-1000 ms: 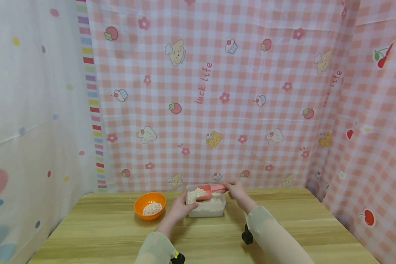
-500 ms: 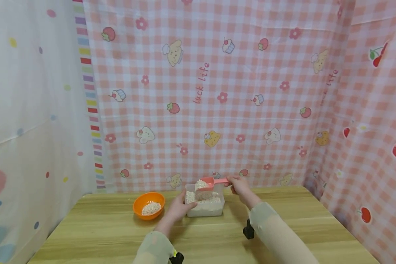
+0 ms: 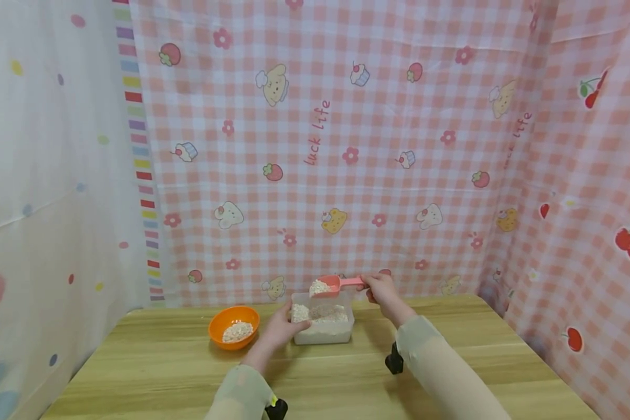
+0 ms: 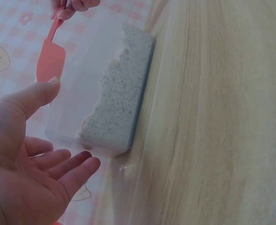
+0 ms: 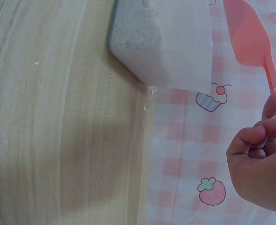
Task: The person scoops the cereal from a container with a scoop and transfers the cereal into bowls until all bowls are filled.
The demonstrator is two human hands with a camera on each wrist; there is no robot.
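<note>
My right hand [image 3: 382, 293] grips the handle of a pink scoop [image 3: 335, 284]. Pale flakes, like oats, [image 3: 319, 287] fill the front of the scoop, which hangs over the back of a clear plastic container [image 3: 326, 337]. In the right wrist view, curled fingers [image 5: 250, 140] wrap the handle and the scoop's underside [image 5: 250, 42] shows. More of the flakes lie in the container, heaped unevenly. My left hand [image 3: 279, 333] is at the container's left end, thumb toward the front; in the left wrist view its fingers [image 4: 77, 176] are loosely extended beside the end wall.
An orange bowl [image 3: 216, 337] with a small heap of flakes stands left of the container. Both sit on a wood-grain table [image 3: 152, 373]. A pink checked curtain [image 3: 273, 245] hangs right behind the table's back edge.
The right hand has lifted the loaded scoop up out of the container, above its rim. The left hand has stayed at the container's left end; the whole view has shifted slightly.
</note>
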